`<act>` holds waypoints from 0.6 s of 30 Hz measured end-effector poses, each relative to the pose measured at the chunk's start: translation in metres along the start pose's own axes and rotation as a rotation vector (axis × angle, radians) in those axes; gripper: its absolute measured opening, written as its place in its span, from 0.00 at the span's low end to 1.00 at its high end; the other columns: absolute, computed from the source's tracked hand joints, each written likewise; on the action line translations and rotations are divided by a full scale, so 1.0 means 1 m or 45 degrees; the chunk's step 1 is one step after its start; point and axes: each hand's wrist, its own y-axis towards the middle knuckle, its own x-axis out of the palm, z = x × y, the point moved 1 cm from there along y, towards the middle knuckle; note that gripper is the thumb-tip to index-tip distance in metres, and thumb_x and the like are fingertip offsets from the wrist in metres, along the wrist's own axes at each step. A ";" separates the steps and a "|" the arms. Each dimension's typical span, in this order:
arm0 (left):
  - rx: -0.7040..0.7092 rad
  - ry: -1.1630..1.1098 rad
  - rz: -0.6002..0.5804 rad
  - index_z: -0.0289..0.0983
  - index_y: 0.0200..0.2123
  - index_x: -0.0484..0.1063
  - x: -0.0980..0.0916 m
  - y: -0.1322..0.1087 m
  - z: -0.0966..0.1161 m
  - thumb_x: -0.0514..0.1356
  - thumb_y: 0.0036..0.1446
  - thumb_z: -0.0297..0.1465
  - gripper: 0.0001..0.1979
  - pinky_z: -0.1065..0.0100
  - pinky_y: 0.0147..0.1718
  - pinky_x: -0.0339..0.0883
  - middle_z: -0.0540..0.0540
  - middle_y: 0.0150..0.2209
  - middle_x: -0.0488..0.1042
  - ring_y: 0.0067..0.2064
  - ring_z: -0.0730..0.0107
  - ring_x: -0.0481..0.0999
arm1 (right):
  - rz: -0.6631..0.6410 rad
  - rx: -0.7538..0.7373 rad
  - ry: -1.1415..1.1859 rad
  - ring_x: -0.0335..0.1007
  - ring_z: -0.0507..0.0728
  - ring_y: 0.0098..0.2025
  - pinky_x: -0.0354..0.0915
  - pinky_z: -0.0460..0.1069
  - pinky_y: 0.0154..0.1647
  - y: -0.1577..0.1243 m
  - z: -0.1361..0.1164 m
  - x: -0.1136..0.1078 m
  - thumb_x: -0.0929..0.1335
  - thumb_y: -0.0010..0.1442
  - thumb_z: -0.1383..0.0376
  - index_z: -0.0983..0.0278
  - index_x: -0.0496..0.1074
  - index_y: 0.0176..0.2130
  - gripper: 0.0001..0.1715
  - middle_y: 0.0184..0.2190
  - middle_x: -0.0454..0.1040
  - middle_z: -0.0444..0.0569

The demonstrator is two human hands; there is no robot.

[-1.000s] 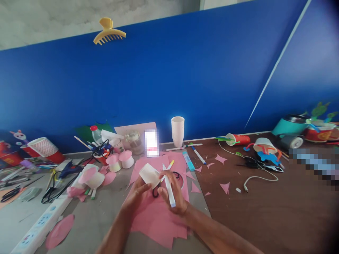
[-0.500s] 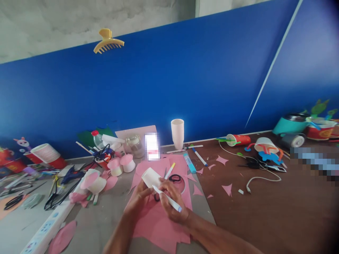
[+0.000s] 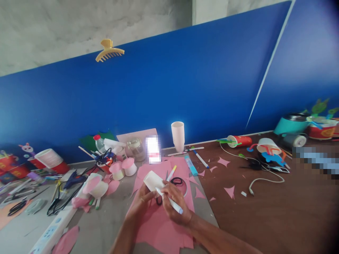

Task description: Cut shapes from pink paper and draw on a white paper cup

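A white paper cup (image 3: 153, 180), tilted on its side, is gripped by my left hand (image 3: 143, 197) with the fingers around its lower side. In my right hand (image 3: 176, 201) is a white marker pen (image 3: 175, 206) with a pale blue end pointing down to the right. The marker's other end is at the cup's wall; whether it touches, I cannot tell. Beneath both hands lie sheets of pink paper (image 3: 161, 231). Black-handled scissors (image 3: 177, 181) and a yellow-tipped marker (image 3: 172, 171) rest on the paper just beyond my right hand.
Behind the paper stand a stack of white cups (image 3: 178, 137) and a glass jar (image 3: 136, 149). Pink-topped cup pieces (image 3: 129, 167) and a power strip (image 3: 50, 233) are on the left. Pink scraps (image 3: 230, 192), a glue stick (image 3: 191, 165) and a white cable (image 3: 265, 178) lie to the right.
The view has shifted slightly, so everything sits a little lower and mostly further right. My hands keep the same hold on cup and marker; the marker's upper end has moved slightly along the cup.
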 end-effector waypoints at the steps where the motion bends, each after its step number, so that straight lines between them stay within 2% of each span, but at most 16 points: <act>1: -0.005 -0.008 -0.006 0.37 0.47 0.78 0.000 0.000 0.000 0.73 0.49 0.32 0.21 0.62 0.43 0.70 0.42 0.42 0.81 0.41 0.57 0.79 | 0.004 -0.003 0.011 0.80 0.66 0.52 0.77 0.58 0.51 0.000 0.000 0.000 0.65 0.63 0.69 0.57 0.73 0.42 0.10 0.36 0.81 0.50; 4: -0.003 -0.019 -0.005 0.36 0.47 0.78 0.003 -0.002 0.002 0.73 0.48 0.31 0.22 0.62 0.43 0.71 0.42 0.42 0.81 0.41 0.57 0.79 | 0.024 -0.009 0.039 0.79 0.66 0.54 0.77 0.58 0.52 0.000 -0.002 0.001 0.65 0.64 0.70 0.56 0.73 0.42 0.11 0.36 0.81 0.49; 7: 0.005 -0.002 0.005 0.36 0.46 0.78 0.008 -0.005 0.007 0.72 0.50 0.30 0.18 0.63 0.42 0.70 0.43 0.40 0.81 0.40 0.59 0.79 | 0.027 -0.014 0.037 0.79 0.65 0.54 0.77 0.58 0.52 0.000 -0.003 0.001 0.65 0.64 0.71 0.56 0.72 0.43 0.12 0.36 0.81 0.49; 12: 0.012 0.010 0.018 0.37 0.46 0.78 0.010 -0.004 0.008 0.73 0.50 0.31 0.19 0.62 0.44 0.70 0.43 0.41 0.81 0.42 0.56 0.79 | 0.021 -0.052 -0.004 0.79 0.64 0.53 0.77 0.57 0.52 0.002 -0.004 -0.001 0.65 0.62 0.72 0.56 0.72 0.44 0.14 0.36 0.80 0.48; 18: -0.010 -0.029 0.004 0.37 0.45 0.76 0.007 -0.003 0.005 0.75 0.48 0.35 0.21 0.63 0.37 0.68 0.45 0.37 0.81 0.37 0.58 0.78 | -0.032 -0.068 0.004 0.78 0.63 0.54 0.75 0.58 0.57 0.000 -0.005 -0.002 0.65 0.63 0.72 0.56 0.74 0.43 0.13 0.33 0.80 0.47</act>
